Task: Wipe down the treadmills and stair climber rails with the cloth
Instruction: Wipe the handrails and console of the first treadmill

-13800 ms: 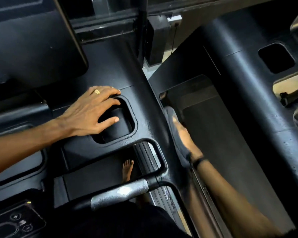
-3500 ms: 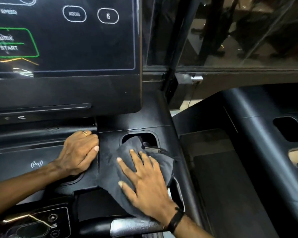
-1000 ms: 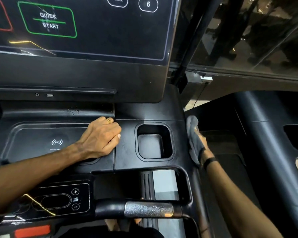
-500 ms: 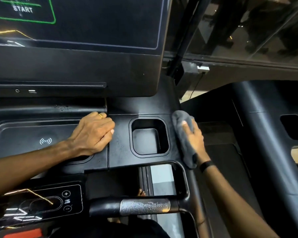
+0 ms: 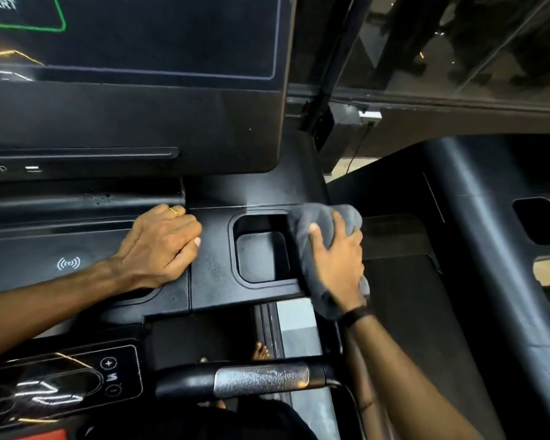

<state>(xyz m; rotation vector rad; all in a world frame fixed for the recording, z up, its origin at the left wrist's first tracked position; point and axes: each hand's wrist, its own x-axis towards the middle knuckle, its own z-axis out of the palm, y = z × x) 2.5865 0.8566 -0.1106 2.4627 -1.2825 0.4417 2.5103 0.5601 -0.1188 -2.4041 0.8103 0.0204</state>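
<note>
Nearest, a handlebar [image 5: 261, 377] with a worn metal sleeve crosses the view, and through the gap beyond it a bare foot [image 5: 260, 352] shows on the deck below. Left of the bar lies a glossy keypad [image 5: 61, 385]. Farther in, the left hand [image 5: 159, 246] rests with fingers loosely curled and holding nothing on the console [image 5: 210, 258], most likely as a brace while the other arm works. On the right the right hand [image 5: 337, 262] grips the grey cloth [image 5: 324, 217], bunched and pressed onto the console's right edge just beside the cup well [image 5: 261, 252] (the cloth wraps over that edge, so the outer face seems to be the part under wipe). Right of it the drop is open down to a second treadmill's belt [image 5: 404, 296], leaving free room to stroke nearer or farther along the rail. Farthest stands the screen [image 5: 159, 36], its lower frame overhanging the console and limiting the far reach.
</note>
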